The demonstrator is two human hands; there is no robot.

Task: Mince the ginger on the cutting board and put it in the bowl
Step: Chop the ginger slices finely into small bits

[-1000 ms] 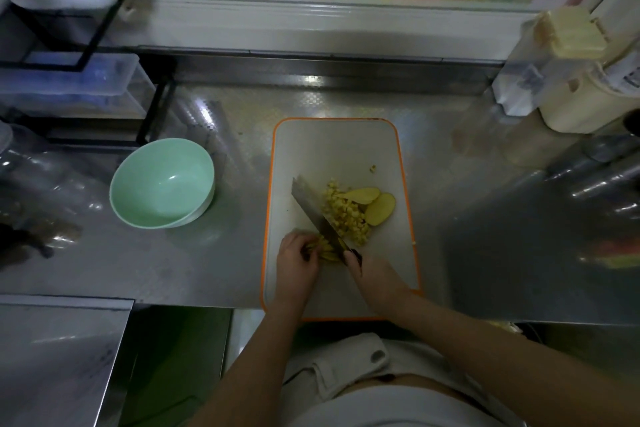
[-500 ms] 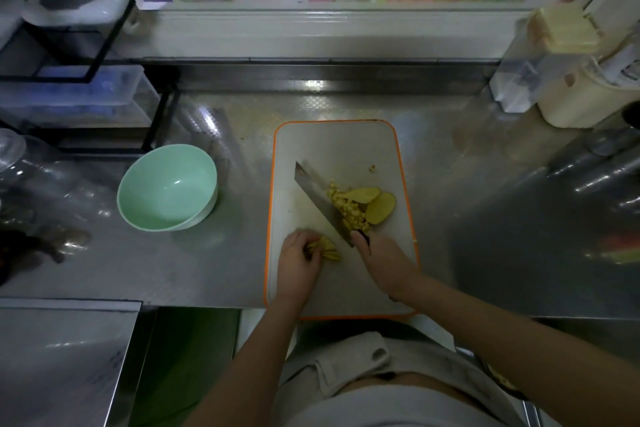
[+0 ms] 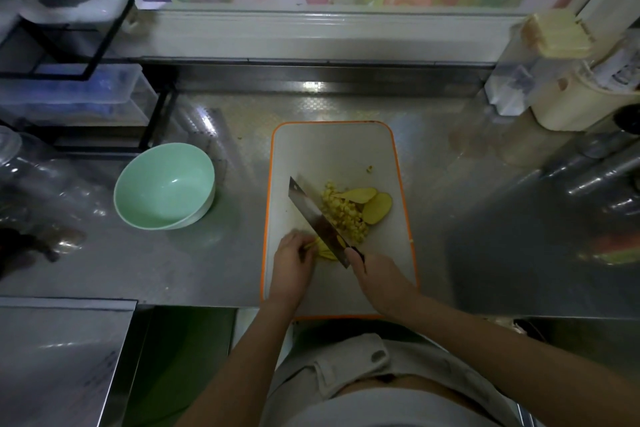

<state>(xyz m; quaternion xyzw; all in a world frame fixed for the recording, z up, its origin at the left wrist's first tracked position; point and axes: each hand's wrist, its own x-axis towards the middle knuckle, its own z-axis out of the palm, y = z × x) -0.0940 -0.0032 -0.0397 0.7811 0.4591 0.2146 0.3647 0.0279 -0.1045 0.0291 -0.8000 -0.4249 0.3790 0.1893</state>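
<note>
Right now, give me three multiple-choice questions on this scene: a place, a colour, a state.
1. Where is the bowl? A. on the counter, left of the cutting board. B. on the cutting board. C. right of the cutting board.
2. What colour is the cutting board's rim? A. blue. B. orange. C. black.
3. What is the right hand doing? A. gripping the knife. B. lying flat on the counter. C. lifting the bowl.
Answers: 1 A, the bowl stands on the steel, apart from the board's left edge. 2 B, an orange edge frames the pale board. 3 A, its fingers wrap the handle while the left hand holds ginger strips at the blade.
</note>
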